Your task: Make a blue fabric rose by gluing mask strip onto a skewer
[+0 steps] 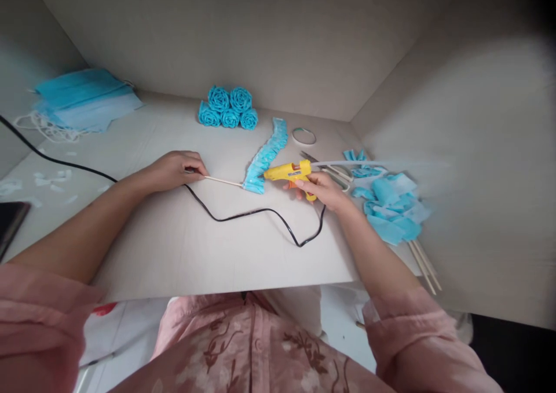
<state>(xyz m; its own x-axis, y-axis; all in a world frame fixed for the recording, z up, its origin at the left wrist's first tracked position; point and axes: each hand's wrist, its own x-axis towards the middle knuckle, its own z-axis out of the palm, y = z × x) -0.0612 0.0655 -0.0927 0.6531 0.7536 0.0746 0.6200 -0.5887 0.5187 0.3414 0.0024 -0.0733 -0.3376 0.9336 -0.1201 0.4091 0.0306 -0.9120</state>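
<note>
My left hand pinches one end of a thin wooden stick, whose other end meets the lower end of a ruffled blue strip on the table. In my right hand is a yellow hot glue gun, gripped by its handle. Its nozzle points left, over or against the strip near the stick's end; whether it touches I cannot tell. A long translucent glue stick juts from the gun's back. Scissors lie just behind my right hand.
Rolled blue rosettes are stacked at the back, left of a tape ring. Blue face masks lie back left, blue scraps and wooden sticks at right. The gun's black cord crosses the table.
</note>
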